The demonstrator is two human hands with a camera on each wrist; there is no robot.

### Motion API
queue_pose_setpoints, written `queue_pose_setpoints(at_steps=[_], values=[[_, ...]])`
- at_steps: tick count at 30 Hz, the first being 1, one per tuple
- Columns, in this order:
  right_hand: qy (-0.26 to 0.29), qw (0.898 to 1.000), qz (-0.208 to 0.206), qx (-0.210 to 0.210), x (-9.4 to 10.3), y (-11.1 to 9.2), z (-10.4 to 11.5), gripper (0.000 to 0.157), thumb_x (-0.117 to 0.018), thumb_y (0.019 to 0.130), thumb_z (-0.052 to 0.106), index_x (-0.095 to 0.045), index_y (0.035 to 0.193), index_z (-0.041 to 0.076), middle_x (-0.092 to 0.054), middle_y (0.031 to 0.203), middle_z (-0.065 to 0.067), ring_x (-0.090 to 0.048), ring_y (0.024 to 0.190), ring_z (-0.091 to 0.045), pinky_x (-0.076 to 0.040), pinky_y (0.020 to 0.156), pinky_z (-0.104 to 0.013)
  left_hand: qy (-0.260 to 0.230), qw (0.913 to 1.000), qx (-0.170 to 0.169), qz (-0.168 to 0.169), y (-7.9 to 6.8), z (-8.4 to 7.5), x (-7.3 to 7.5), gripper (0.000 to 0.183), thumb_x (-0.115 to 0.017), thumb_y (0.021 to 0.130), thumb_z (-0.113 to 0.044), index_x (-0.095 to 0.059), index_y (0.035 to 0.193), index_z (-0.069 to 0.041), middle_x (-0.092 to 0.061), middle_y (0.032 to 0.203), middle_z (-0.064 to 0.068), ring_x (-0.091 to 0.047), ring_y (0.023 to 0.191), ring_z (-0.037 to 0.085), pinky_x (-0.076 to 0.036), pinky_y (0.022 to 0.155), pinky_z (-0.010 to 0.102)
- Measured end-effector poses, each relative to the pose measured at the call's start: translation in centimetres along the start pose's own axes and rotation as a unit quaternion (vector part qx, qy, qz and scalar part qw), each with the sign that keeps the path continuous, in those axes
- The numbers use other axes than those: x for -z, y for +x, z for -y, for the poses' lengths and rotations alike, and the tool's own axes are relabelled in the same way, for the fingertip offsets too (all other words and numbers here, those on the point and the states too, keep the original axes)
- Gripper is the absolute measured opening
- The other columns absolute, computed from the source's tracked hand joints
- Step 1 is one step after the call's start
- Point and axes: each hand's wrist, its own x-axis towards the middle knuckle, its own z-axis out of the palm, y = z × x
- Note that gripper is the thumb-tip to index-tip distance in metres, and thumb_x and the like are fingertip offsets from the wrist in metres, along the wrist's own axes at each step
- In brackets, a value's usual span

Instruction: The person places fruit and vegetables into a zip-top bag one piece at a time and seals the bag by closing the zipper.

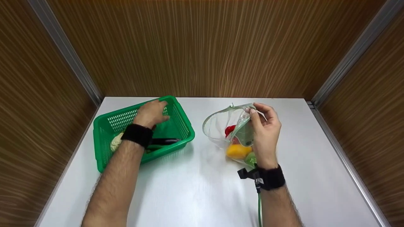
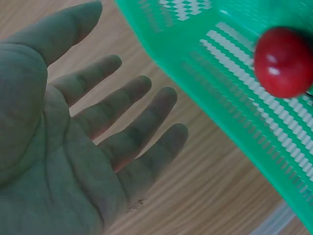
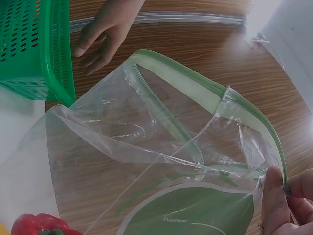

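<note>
My left hand [image 1: 151, 113] is over the green plastic basket [image 1: 188, 134], fingers spread and nothing in them. In the left wrist view its palm faces the camera, and a smooth red tomato-like vegetable [image 2: 281, 63] shows inside the basket. A dark eggplant [image 1: 165, 141] and a pale cauliflower [image 1: 115, 142] lie in the basket too, partly hidden by the arm. At the right, my right hand [image 1: 267, 134] pinches the green-edged rim of a clear zip bag [image 3: 105, 134], its mouth gaping. Inside the bag are a red bell pepper [image 3: 41, 226], a yellow vegetable [image 1: 237, 151] and a green one [image 1: 251, 159].
The basket stands at the left of a white table [image 1: 195, 189], the bag right of it with a gap between. Wood-patterned panels [image 1: 202, 47] enclose the back and both sides. A green cable [image 1: 259, 208] runs from the right wrist strap.
</note>
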Motion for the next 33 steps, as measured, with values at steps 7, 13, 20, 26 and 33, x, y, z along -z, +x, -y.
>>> queue_pose_setpoints(at_steps=[7,13,20,26,33], values=[[-0.014,1.000,0.002,0.006,0.0,0.0,-0.1,0.027,-0.072,0.116,0.007,-0.074,0.143,0.003,-0.076,0.129,-0.006,-0.081,0.114,-0.023,-0.067,0.098,-0.021,0.023,0.9958,0.055,0.069,0.4,2.2,-0.5,0.056,-0.075,0.111,-0.012,-0.062,0.162,0.005,-0.065,0.162,0.035,-0.069,0.147,0.049,-0.060,0.124,0.063],[-0.021,1.000,0.002,0.001,0.1,0.0,0.0,0.028,-0.072,0.116,0.008,-0.073,0.144,0.002,-0.075,0.131,-0.006,-0.081,0.116,-0.022,-0.067,0.102,-0.022,0.026,0.9918,0.067,0.105,1.6,4.2,-1.8,0.038,-0.071,0.104,-0.004,-0.076,0.140,0.006,-0.078,0.140,0.029,-0.072,0.112,0.034,-0.067,0.103,0.051],[-0.025,1.000,0.002,-0.001,0.1,0.0,-0.1,0.029,-0.072,0.116,0.008,-0.073,0.144,0.002,-0.075,0.133,-0.006,-0.081,0.117,-0.022,-0.068,0.103,-0.022,0.006,0.9915,0.078,0.104,1.1,4.0,-2.3,0.027,-0.073,0.102,0.000,-0.079,0.128,0.005,-0.078,0.135,0.025,-0.063,0.103,0.030,-0.062,0.098,0.046],[-0.023,1.000,0.003,0.001,0.0,0.1,-0.1,0.027,-0.073,0.116,0.007,-0.074,0.143,0.003,-0.075,0.131,-0.006,-0.081,0.118,-0.023,-0.068,0.104,-0.023,-0.016,0.9934,0.069,0.090,0.8,3.9,-2.7,0.035,-0.081,0.101,0.001,-0.077,0.135,0.005,-0.076,0.142,0.029,-0.066,0.112,0.034,-0.065,0.106,0.052],[-0.029,1.000,0.006,-0.002,0.0,-0.1,-0.1,0.028,-0.072,0.116,0.007,-0.073,0.144,0.001,-0.076,0.130,-0.006,-0.080,0.118,-0.023,-0.068,0.103,-0.022,-0.020,0.9932,0.048,0.104,0.5,4.2,-3.5,0.059,-0.086,0.100,-0.004,-0.068,0.156,0.005,-0.074,0.148,0.032,-0.072,0.134,0.047,-0.063,0.117,0.061]])
